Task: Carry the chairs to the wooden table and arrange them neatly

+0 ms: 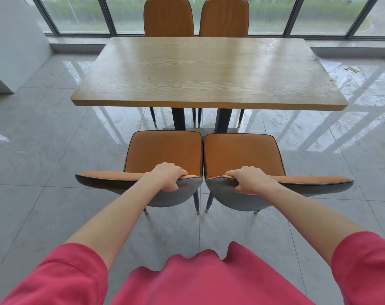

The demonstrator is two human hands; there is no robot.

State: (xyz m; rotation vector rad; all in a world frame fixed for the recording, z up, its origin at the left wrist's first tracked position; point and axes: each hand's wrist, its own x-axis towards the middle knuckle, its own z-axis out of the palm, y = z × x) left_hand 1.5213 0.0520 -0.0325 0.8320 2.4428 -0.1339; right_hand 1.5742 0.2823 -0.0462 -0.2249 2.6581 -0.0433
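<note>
Facing wooden table [209,71], both hands grip chair backs: left hand [168,176], right hand [248,180].

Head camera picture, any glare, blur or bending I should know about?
Head view: window glare streaks the glossy grey floor tiles and washes the far end of the light wooden table top; the greenery beyond the tall windows is smeared; the wide lens bows the edges.
</note>
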